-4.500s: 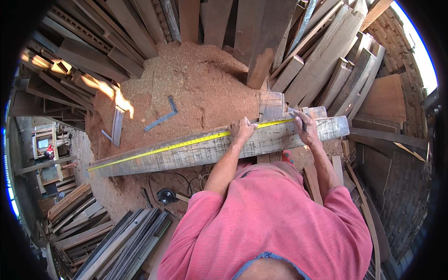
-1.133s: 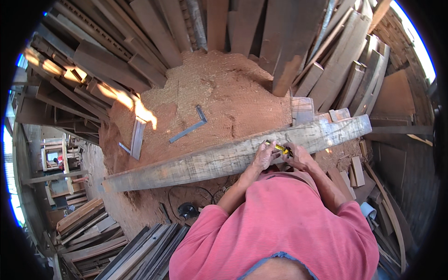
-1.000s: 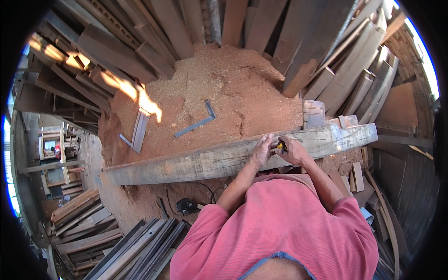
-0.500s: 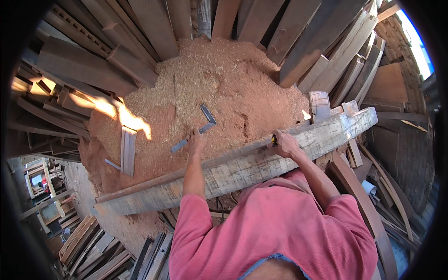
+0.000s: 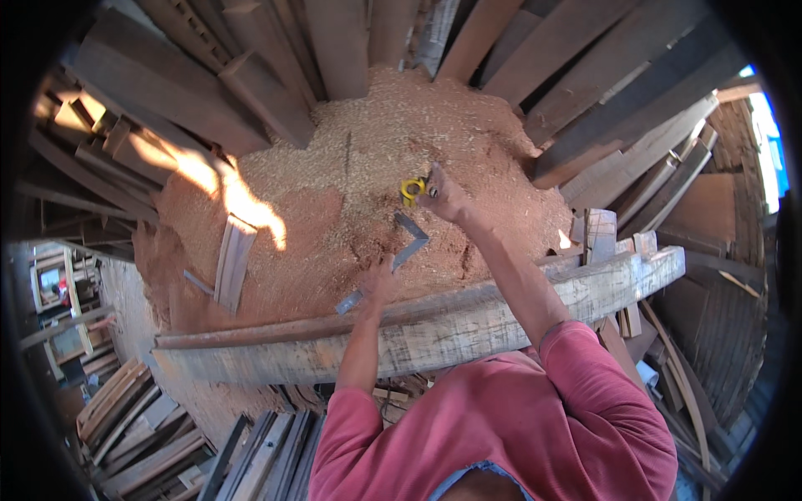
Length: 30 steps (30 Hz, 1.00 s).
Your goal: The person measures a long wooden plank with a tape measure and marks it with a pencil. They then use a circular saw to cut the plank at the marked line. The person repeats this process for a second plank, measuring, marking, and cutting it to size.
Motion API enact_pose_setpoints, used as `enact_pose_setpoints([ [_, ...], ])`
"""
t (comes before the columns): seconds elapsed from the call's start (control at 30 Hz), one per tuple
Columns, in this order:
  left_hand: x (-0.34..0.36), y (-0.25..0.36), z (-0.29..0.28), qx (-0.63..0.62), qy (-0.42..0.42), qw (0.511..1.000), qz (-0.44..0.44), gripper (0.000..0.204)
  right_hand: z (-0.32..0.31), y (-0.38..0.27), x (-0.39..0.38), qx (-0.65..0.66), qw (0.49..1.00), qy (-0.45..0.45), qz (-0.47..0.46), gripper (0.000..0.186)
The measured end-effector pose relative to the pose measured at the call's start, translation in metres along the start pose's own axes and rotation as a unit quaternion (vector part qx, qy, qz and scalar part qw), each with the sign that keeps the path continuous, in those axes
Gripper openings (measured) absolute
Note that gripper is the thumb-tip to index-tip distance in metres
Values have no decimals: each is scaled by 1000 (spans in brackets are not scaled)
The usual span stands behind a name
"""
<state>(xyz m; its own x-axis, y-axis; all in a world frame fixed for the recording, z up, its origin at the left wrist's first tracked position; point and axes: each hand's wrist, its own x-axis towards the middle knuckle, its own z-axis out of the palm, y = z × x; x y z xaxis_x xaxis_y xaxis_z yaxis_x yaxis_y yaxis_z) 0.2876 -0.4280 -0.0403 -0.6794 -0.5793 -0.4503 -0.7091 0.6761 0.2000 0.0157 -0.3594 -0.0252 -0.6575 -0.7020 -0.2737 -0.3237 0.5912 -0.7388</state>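
My left hand [image 5: 378,281] is closed around the longer arm of a grey metal L-shaped square [image 5: 412,245], whose corner and shorter arm stick out beyond the fingers. Just past the square, a yellow tape measure [image 5: 409,192] is gripped in my right hand [image 5: 449,199], over the sawdust heap [image 5: 393,125]. Whether any of its tape is drawn out I cannot tell. A long, rough wooden beam [image 5: 418,338] lies across in front of my body, below both forearms.
Thick planks [image 5: 334,50] lean in a fan around the sawdust. On the left of the heap a short board [image 5: 235,263] lies beside a bright sun patch. More timber is stacked at lower left [image 5: 154,426] and along the right side.
My right hand has moved from the beam forward and left over the sawdust, carrying the tape measure. The left hand stays on the square, and the whole view has shifted.
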Motion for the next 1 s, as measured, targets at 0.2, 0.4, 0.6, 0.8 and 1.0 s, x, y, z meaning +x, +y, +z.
enact_pose_setpoints([
  [0.2, -40, 8, -44, -56, -63, 996, 5, 31, 0, 93, -19, 29, 990, -63, 121, 62],
  [0.4, -64, 67, -110, -79, -126, 988, 37, 29, -81, 90, -156, 6, 989, -134, 58, 64],
  [0.6, -16, 122, -102, -204, -249, 931, 171, 22, -145, 58, -252, 72, 996, -12, -47, 54],
  [0.8, -25, 265, -111, -60, -267, 877, 395, 16, -200, 104, -328, 164, 982, 9, 95, 28],
  [1.0, -64, 352, -58, -39, -203, 883, 423, 14, -217, 189, -387, 262, 958, 72, 90, 27],
])
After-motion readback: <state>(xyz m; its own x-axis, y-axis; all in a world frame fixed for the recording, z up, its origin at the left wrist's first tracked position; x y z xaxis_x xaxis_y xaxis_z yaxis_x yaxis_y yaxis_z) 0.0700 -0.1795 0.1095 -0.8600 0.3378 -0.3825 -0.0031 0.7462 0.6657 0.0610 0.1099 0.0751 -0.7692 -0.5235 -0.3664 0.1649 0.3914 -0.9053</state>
